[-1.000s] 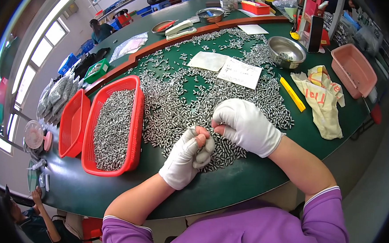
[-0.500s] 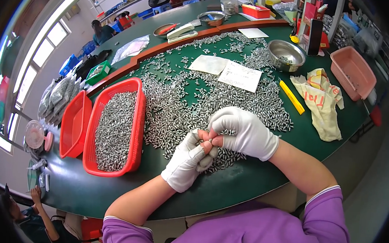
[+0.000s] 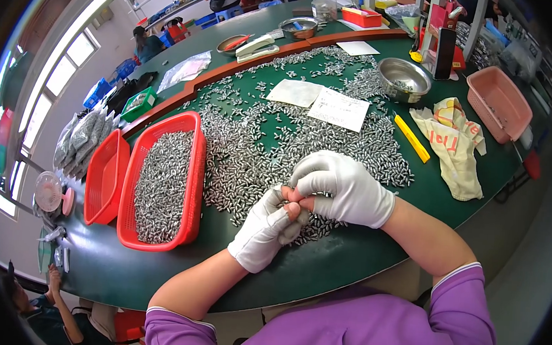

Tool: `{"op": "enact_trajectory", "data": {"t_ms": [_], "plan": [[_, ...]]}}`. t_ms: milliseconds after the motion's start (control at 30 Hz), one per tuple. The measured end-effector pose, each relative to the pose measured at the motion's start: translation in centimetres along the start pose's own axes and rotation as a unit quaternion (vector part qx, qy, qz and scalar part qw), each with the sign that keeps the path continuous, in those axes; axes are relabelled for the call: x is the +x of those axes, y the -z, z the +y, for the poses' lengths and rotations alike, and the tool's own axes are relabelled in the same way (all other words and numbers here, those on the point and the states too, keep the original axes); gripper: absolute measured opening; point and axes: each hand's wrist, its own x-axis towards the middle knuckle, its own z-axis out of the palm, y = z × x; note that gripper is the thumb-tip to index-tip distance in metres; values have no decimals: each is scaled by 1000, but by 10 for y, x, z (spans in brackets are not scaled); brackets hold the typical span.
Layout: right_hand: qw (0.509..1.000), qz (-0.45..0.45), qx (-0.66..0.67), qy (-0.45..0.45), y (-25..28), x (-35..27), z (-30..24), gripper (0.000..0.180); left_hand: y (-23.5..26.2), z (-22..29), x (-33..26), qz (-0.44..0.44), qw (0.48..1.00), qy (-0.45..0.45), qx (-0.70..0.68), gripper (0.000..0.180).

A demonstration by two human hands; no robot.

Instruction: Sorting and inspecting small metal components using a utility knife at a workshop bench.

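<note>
Silvery pieces (image 3: 244, 174) beneath the right grip (image 3: 347, 189)

yellow tool (image 3: 412, 139) beside cream cloth (image 3: 449, 148); pink fan (image 3: 48, 191) far left; white stapler (image 3: 257, 47) by brown ledge (image 3: 190, 91)

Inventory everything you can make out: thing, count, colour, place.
table: one, green, centre
red baskets: two, red, left
pink basket: one, pink, right
green basket: one, green, left
metal pieces: uncountable, silver, on table, in baskets
rail: one, brown, behind pieces
steel bowl: one, silver, upper right
shallow bowls: two, metallic, beyond rail
sheets: three, whitish, upper centre
cutter: one, yellow, right
cloth: one, cream, right
stapler: one, white, by rail
bags: several, grey, left
fan: one, pink, left
workers: several, mixed clothing, lower left, background
left hand: one, white-gloved, over pieces
right hand: one, white-gloved, meeting left hand
</note>
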Motion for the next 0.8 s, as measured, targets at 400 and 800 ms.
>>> {"op": "enact_trajectory", "data": {"t_ms": [400,800], "plan": [[999,22,-40,25,1,1,-1,19,2,3,3,-17,998,2,-68,26],[999,20,-33,14,-2,-1,0,18,6,0,3,-24,998,8,-60,30]]}}
